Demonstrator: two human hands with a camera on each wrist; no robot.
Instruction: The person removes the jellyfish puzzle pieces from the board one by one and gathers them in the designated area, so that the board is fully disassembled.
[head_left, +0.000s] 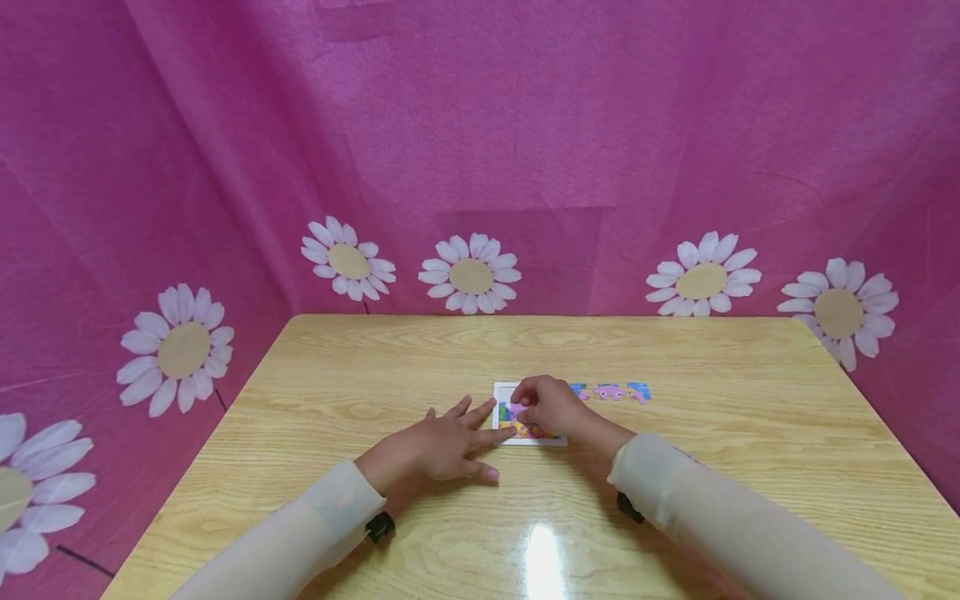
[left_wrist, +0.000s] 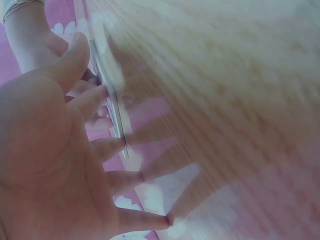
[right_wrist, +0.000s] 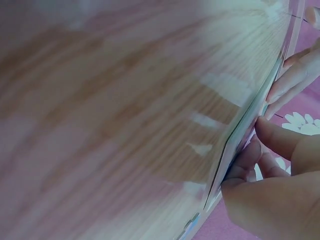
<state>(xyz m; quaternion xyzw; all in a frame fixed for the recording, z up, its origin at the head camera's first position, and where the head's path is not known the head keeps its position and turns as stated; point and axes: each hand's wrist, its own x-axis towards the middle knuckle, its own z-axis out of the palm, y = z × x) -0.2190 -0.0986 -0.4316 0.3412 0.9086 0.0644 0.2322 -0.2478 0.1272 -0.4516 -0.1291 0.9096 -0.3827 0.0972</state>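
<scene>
A small jigsaw puzzle tray (head_left: 529, 442) with a white border lies flat on the table, its lower part filled with yellow and orange pieces. My left hand (head_left: 448, 443) spreads its fingers, and two fingertips touch the tray's left edge; in the left wrist view the spread palm (left_wrist: 55, 160) faces the camera. Over the tray, my right hand (head_left: 553, 406) curls its thumb and fingers at a pink puzzle piece (head_left: 517, 410), apparently pinching it. The right wrist view shows that hand's thumb (right_wrist: 277, 137) low at the tray, while the piece itself is hidden there.
Right of the tray lie loose puzzle pieces in a row: a partly covered blue one (head_left: 579, 389), a pink one with an eye (head_left: 610, 392) and a blue-and-pink one (head_left: 639, 392). The wooden table (head_left: 375, 358) meets a pink curtain (head_left: 480, 125) with daisies behind.
</scene>
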